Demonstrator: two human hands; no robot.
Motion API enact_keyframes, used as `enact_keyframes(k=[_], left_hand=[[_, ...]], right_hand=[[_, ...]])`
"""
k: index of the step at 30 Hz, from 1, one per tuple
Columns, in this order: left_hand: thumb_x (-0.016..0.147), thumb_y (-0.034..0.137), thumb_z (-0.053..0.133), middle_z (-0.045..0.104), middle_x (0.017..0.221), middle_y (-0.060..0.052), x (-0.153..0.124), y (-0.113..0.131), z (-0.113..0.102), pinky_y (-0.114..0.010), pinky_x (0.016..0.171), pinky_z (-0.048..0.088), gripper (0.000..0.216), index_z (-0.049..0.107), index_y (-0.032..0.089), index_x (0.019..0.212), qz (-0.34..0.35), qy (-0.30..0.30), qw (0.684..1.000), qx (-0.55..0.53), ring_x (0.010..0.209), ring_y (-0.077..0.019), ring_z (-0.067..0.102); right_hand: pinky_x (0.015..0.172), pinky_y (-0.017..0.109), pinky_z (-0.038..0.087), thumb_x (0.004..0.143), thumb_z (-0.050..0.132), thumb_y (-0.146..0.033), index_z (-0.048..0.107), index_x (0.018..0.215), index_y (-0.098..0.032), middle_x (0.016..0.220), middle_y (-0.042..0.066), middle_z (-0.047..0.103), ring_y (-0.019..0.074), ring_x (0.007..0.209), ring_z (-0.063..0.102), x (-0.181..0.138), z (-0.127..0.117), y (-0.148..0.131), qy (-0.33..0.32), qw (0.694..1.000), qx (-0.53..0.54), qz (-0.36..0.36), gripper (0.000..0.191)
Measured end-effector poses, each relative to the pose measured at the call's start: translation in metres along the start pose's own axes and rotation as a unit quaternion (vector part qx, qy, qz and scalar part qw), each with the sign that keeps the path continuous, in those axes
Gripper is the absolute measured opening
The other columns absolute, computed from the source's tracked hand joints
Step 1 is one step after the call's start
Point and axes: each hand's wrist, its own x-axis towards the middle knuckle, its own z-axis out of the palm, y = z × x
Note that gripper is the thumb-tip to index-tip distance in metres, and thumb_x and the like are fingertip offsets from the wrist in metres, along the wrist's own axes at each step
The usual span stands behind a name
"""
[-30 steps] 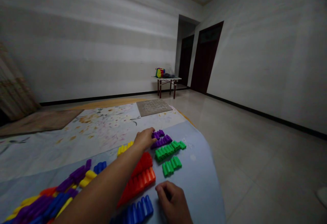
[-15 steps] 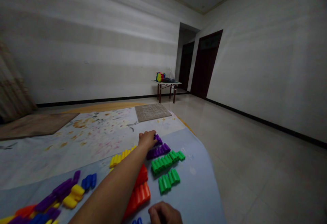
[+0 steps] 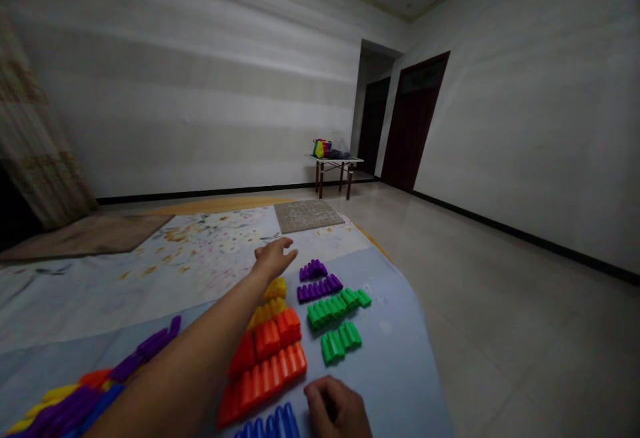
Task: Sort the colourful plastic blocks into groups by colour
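My left hand point(image 3: 275, 257) hangs above the cloth past the yellow rows, its thumb and fingers apart and nothing visible in it. Just right of it, short purple blocks point(image 3: 313, 269) lie in a small row, with a longer purple row point(image 3: 320, 288) below. Green blocks point(image 3: 334, 310) form two groups nearer me. My forearm partly covers yellow blocks point(image 3: 276, 287) and red-orange blocks point(image 3: 270, 379). Near the bottom edge, my right hand point(image 3: 339, 408) rests with curled fingers around a dark hollow, beside a row of blue blocks point(image 3: 273, 423); I see nothing in it.
A mixed heap of purple, yellow, red and blue blocks point(image 3: 75, 405) lies at the lower left, partly behind my forearm. The cloth point(image 3: 385, 351) ends in a rounded edge at the right, above a tiled floor. A beige mat point(image 3: 307, 217) and a small table point(image 3: 335, 160) are farther off.
My left hand has drawn away leftward from the purple blocks, leaving the small purple row in full sight. My right hand stays curled near the bottom. The view has shifted slightly.
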Motion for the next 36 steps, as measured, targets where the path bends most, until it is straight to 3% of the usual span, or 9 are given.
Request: enact_keyframes(k=[5,10,16,23,26,31,36], left_hand=[[0.079,0.044,0.037,0.063,0.109,-0.001,-0.045,-0.055,-0.042,-0.035,0.089,0.034,0.036,0.057,0.025,0.103,-0.044,0.010,0.999,0.008,0.103,-0.0180,0.054],[0.078,0.044,0.038,0.064,0.107,-0.002,-0.092,-0.119,-0.079,-0.032,0.084,0.038,0.036,0.060,0.024,0.099,-0.113,-0.003,0.993,0.044,0.102,-0.0189,0.055],[0.072,0.041,0.045,0.064,0.108,-0.003,-0.133,-0.171,-0.092,-0.027,0.080,0.040,0.037,0.061,0.023,0.100,-0.153,-0.063,0.985,0.056,0.101,-0.0186,0.056],[0.062,0.038,0.056,0.069,0.093,-0.001,-0.156,-0.173,-0.078,-0.030,0.077,0.041,0.033,0.064,0.025,0.091,-0.176,-0.097,0.978,0.049,0.090,-0.0204,0.060],[0.062,0.037,0.057,0.067,0.099,-0.001,-0.163,-0.167,-0.075,-0.032,0.084,0.038,0.034,0.063,0.026,0.094,-0.175,-0.068,0.981,0.050,0.097,-0.0214,0.058],[0.074,0.048,0.043,0.065,0.105,-0.005,-0.174,-0.151,-0.083,-0.036,0.090,0.032,0.045,0.055,0.024,0.110,-0.184,0.004,0.982,0.044,0.102,-0.0220,0.055],[0.075,0.052,0.039,0.067,0.099,-0.002,-0.194,-0.123,-0.084,-0.035,0.090,0.033,0.048,0.054,0.026,0.112,-0.144,0.005,0.989,0.022,0.098,-0.0205,0.057]], right_hand=[[0.054,0.019,0.040,0.082,0.043,-0.048,0.063,0.067,-0.016,0.062,0.003,0.062,0.0146,0.060,0.057,0.000,-0.020,-0.018,-0.099,0.993,0.052,0.024,0.041],[0.059,0.021,0.043,0.081,0.046,-0.047,0.065,0.075,-0.016,0.068,0.004,0.064,0.0168,0.065,0.058,-0.002,-0.027,-0.022,-0.124,0.989,0.075,0.042,0.036],[0.063,0.021,0.044,0.080,0.046,-0.048,0.064,0.074,-0.017,0.074,0.004,0.065,0.0181,0.073,0.059,-0.004,-0.027,-0.018,-0.134,0.987,0.074,0.052,0.037],[0.054,0.022,0.043,0.079,0.047,-0.050,0.066,0.078,-0.016,0.065,0.003,0.062,0.0166,0.061,0.056,-0.004,-0.026,-0.015,-0.125,0.989,0.062,0.043,0.039],[0.053,0.022,0.042,0.079,0.047,-0.050,0.066,0.077,-0.016,0.065,0.003,0.062,0.0162,0.060,0.055,-0.005,-0.026,-0.014,-0.126,0.990,0.060,0.038,0.040],[0.051,0.022,0.040,0.079,0.045,-0.051,0.066,0.079,-0.016,0.066,0.002,0.062,0.0152,0.059,0.053,-0.004,-0.027,-0.013,-0.134,0.989,0.053,0.038,0.041],[0.053,0.022,0.039,0.080,0.046,-0.051,0.065,0.078,-0.016,0.067,0.003,0.062,0.0154,0.060,0.053,-0.004,-0.028,-0.017,-0.137,0.988,0.058,0.045,0.040]])
